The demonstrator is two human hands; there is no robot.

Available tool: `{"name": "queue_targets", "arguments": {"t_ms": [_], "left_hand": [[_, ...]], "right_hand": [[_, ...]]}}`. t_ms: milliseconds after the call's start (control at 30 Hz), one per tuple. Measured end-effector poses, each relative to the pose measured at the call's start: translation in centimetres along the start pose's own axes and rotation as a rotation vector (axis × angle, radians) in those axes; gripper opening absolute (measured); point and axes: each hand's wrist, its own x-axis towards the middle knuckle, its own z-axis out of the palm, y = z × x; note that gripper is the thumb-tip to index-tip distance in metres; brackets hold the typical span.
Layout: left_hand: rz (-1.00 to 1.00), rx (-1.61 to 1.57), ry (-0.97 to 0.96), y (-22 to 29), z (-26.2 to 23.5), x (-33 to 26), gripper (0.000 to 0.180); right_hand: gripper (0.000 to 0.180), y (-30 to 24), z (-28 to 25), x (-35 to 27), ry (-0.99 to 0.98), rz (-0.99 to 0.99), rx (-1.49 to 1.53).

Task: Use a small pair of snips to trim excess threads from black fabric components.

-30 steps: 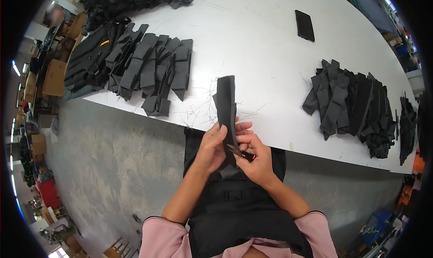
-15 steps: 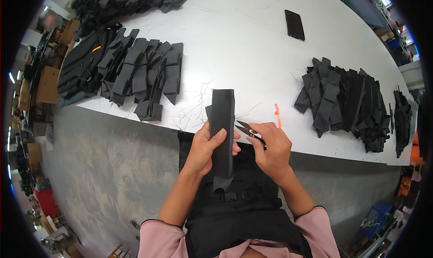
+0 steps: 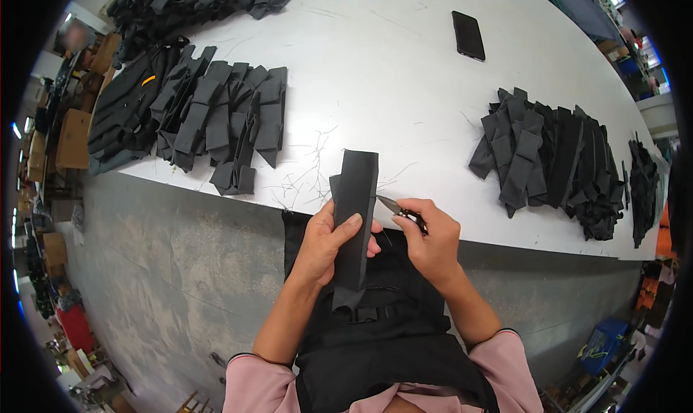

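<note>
My left hand (image 3: 325, 241) is closed on a folded strip of dark grey fabric (image 3: 355, 200), its thumb flat on the front and its fingers behind. The strip stands nearly upright at the table's near edge, its lower end hanging over my black apron (image 3: 390, 370). To the right of it, my right hand (image 3: 435, 240) grips a pair of thread snips (image 3: 390, 204). The snips' blades look closed together, and their tip is at the strip's right edge. A loose thread hangs just below the blades.
Piles of dark fabric strips lie on the white table (image 3: 404, 95): one at left (image 3: 216, 113), one at right (image 3: 530, 150), another at the far left (image 3: 209, 5). A black phone (image 3: 468, 36) lies farther back. Thread scraps are scattered near the strip.
The snips' blades have closed, and their tip has reached the strip's edge. The strip has dipped slightly and tilted. An orange-red piece beside my right hand is out of sight now.
</note>
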Motion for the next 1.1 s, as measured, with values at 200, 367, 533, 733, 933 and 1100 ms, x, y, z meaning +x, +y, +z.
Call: {"name": "queue_targets", "arguments": {"t_ms": [200, 367, 533, 733, 933, 1100], "left_hand": [[-0.033, 0.010, 0.008, -0.1, 0.1, 0.0, 0.029], [-0.068, 0.073, 0.003, 0.0, 0.2, -0.2, 0.031], [-0.101, 0.111, -0.029, -0.1, 0.3, -0.4, 0.032], [-0.114, 0.116, -0.058, 0.0, 0.3, -0.6, 0.034], [-0.131, 0.132, -0.043, -0.2, 0.0, -0.6, 0.036], [-0.130, 0.121, -0.082, -0.1, 0.6, -0.8, 0.042]], "right_hand": [[0.015, 0.4, 0.3, -0.4, -0.007, 0.116, 0.150], [0.022, -0.3, -0.3, 0.0, -0.032, 0.167, 0.251], [0.026, -0.7, 0.1, 1.0, -0.164, 0.036, 0.149], [0.027, -0.5, 0.3, 1.1, -0.171, -0.035, 0.092], [0.026, -0.6, 0.2, 0.6, -0.080, -0.033, 0.038], [0.027, 0.4, 0.0, 1.0, -0.120, 0.126, 0.236]]}}
